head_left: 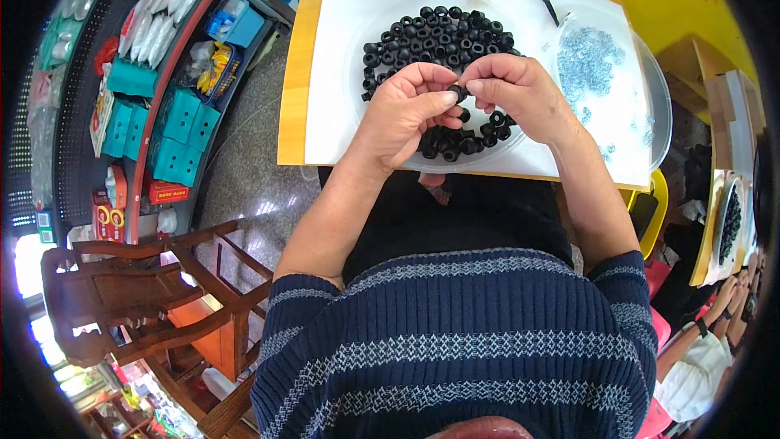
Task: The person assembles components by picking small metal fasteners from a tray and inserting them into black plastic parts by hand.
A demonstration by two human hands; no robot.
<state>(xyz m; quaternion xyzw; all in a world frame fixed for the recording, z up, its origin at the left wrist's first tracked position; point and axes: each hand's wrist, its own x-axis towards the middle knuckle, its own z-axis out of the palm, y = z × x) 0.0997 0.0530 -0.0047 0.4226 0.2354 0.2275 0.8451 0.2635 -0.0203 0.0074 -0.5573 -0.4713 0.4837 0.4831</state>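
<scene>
Over the table my left hand point(400, 114) pinches a small black ring-like part point(461, 93) between thumb and fingers. My right hand point(524, 96) meets it there, its thumb and forefinger closed at the same part; whatever sits in those fingertips is too small to make out. Beneath both hands, many black hollow parts point(431, 45) lie spread in a wide clear round tray point(355, 41). To the right, a heap of tiny bluish see-through pieces point(587, 65) rests in another clear round tray point(668, 106).
A thin black tool point(550, 10) lies on the white-covered table point(333, 8) near the back. Shelves with teal boxes point(187, 130) stand left, above a wooden chair point(146, 293). At far right, another person's hands point(735, 301) are by a second tray point(730, 223).
</scene>
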